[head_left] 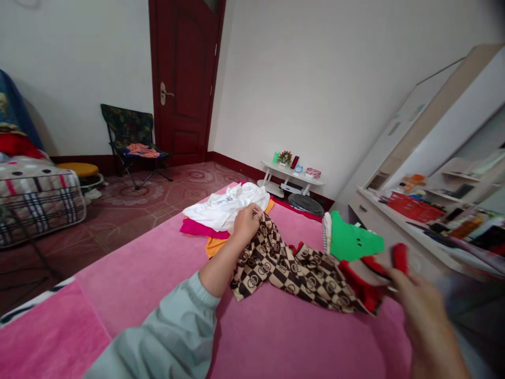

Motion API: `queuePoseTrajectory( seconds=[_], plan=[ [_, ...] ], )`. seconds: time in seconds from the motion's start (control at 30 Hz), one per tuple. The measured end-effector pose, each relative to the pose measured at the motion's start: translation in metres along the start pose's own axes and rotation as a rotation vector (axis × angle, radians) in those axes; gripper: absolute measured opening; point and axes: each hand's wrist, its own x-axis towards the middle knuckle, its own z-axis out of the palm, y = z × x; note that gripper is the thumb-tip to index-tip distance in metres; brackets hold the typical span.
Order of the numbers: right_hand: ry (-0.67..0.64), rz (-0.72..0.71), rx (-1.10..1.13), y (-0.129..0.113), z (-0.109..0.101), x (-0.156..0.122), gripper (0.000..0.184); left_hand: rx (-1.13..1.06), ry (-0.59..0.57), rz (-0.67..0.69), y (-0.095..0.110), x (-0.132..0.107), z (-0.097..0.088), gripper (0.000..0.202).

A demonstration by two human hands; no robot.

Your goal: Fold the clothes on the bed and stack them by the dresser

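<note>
Checked garment [315, 273], centre: I pinch one end, left hand [246, 223]. Right hand [422, 305], lower right: blurred, grip unclear. Step, I judge: spreading; next needs even tension.

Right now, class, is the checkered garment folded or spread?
Spread, though rumpled: the checkered garment stretches across the pink cover from the left hand toward the right hand.

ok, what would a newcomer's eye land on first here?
Probably the brown-and-cream checkered garment lying across the pink cover, its far end in the left hand and its red-trimmed end at the blurred right hand. Next, likely the bright green cloth beyond it on the right, and the white shirt atop other clothes just past the left hand.
</note>
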Motion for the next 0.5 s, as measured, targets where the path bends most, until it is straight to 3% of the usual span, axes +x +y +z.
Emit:
queuePoseTrajectory(
  seconds=[0.1,0.13,0.2,0.3,0.4,0.5],
  plan=[
    [-0.552,-0.029,-0.275,-0.025,0.021,-0.024,0.035,-0.100,-0.038,0.000,0.005,0.002,0.004,0.012],
    [-0.606,-0.103,-0.303,-0.032,0.027,-0.030,0.036,-0.132,-0.054,-0.006,0.010,0.002,0.004,0.013],
    [-0.510,-0.249,-0.304,-0.039,0.041,-0.039,0.036,-0.226,-0.119,-0.023,0.021,0.002,0.002,0.014],
    [-0.361,-0.366,-0.304,-0.029,0.064,-0.044,0.041,-0.465,-0.349,-0.015,0.046,-0.004,-0.005,0.009],
    [-0.359,-0.470,-0.342,0.002,0.083,-0.042,0.057,-0.667,-0.601,0.056,0.074,-0.013,-0.019,0.007],
    [-0.394,-0.427,-0.386,0.032,0.089,-0.038,0.070,-0.720,-0.706,0.156,0.091,-0.018,-0.031,0.007]
  ],
)
